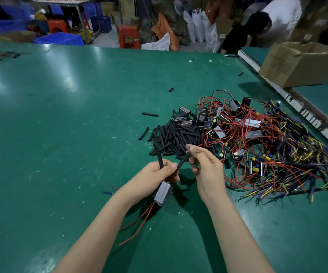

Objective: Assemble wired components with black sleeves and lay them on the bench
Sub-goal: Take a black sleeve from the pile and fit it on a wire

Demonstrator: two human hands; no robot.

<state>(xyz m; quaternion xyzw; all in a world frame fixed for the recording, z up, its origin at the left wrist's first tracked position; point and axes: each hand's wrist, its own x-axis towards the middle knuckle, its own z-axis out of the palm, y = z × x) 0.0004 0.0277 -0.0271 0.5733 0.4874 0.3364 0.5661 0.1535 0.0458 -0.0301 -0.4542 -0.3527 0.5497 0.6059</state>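
left hand [155, 174] curled gripping, right hand [204, 164] pinching, forearms converging

The left hand [155, 174] hides the top of the grey wired component [164, 193] and the lower ends of 2 black sleeves [181, 163]. At 3 o'clock the wire heap [277, 154] runs off the edge. The cardboard box [297, 64] is cut at 2 o'clock. Background shelving at 11 o'clock is blurred.

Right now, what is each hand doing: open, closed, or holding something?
Left hand: grips the grey component and one black sleeve.
Right hand: pinches a second black sleeve.
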